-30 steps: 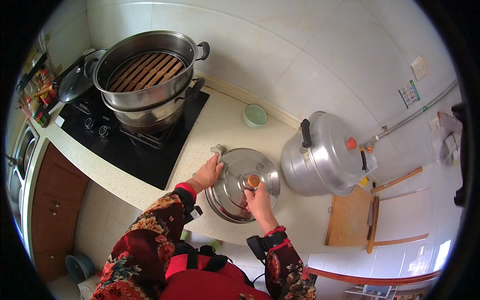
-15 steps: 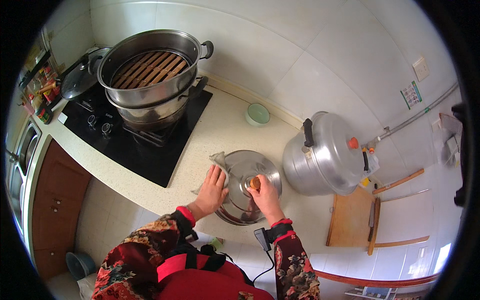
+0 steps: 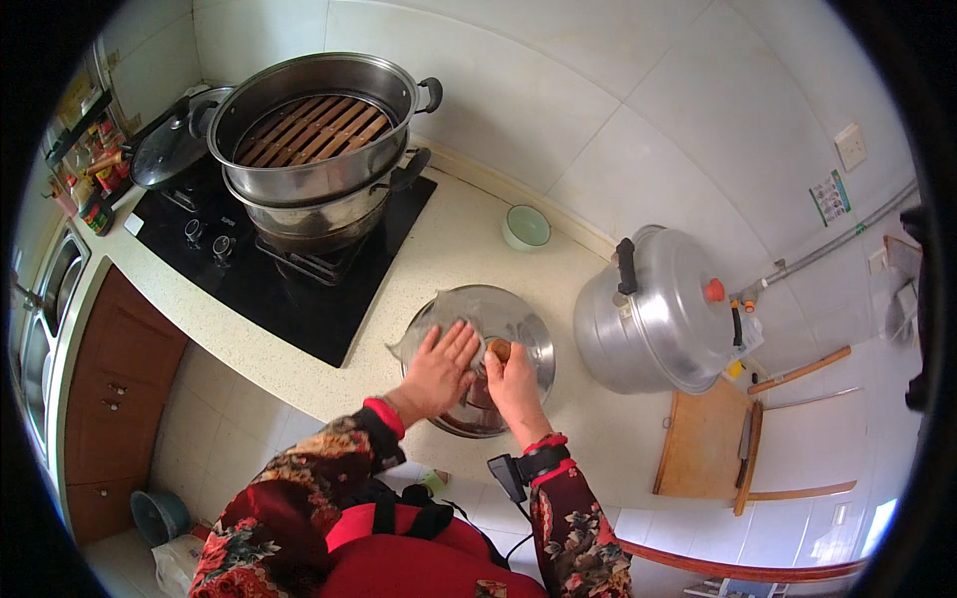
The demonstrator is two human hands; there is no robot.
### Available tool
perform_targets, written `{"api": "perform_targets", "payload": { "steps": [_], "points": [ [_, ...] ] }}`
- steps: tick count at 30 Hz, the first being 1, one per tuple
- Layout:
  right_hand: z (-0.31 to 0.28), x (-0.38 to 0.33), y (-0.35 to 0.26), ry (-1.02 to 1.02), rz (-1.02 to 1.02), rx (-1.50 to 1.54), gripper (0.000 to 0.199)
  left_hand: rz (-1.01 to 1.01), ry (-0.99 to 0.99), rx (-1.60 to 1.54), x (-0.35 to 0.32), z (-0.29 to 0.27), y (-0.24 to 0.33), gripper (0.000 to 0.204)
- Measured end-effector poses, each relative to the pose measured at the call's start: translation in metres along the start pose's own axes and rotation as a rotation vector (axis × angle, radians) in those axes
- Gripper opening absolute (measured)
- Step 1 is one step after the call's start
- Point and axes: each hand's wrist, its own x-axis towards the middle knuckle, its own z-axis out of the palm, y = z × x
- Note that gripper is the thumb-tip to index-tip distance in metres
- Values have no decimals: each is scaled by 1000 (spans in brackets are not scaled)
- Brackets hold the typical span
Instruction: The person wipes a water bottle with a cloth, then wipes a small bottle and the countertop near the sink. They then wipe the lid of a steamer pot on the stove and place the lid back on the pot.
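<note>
A round, shiny metal lid (image 3: 535, 344) lies on the pale counter in front of me. My right hand (image 3: 513, 387) is closed around its brown knob (image 3: 499, 349), which shows partly above the fingers. My left hand (image 3: 442, 371) lies flat with fingers stretched out, pressing a thin greyish cloth (image 3: 469, 302) onto the lid's left part. One corner of the cloth sticks out past the lid's left rim.
A two-tier steamer (image 3: 299, 179) with a wooden slatted rack stands on the black hob (image 3: 284, 314), beside a glass-lidded pan (image 3: 171, 154). A green bowl (image 3: 526, 228) sits by the wall. Right of the lid is a large aluminium pot (image 3: 638, 319); a wooden board (image 3: 698, 448) lies beyond.
My left hand and the cloth have moved from the lid's left rim inward over its surface. The lid, with my right hand on its knob, has shifted a little left.
</note>
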Motion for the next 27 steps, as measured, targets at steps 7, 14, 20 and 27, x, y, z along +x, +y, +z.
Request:
{"api": "perform_targets", "payload": {
  "steps": [7, 14, 20, 27],
  "points": [
    [2, 7, 9, -7, 67, -139, 35, -62, -51, 142, 1, 10, 22, 66],
    [-2, 3, 6, 14, 22, -95, 33, 378, -197, 178, -66, 47, 64, 47],
    [-6, 5, 6, 24, 42, -120, 36, 227, -129, 43, -55, 14, 27, 47],
    [3, 24, -1, 40, 115, -170, 39, -236, 193, -293, -23, 15, -23, 63]
  ]
}}
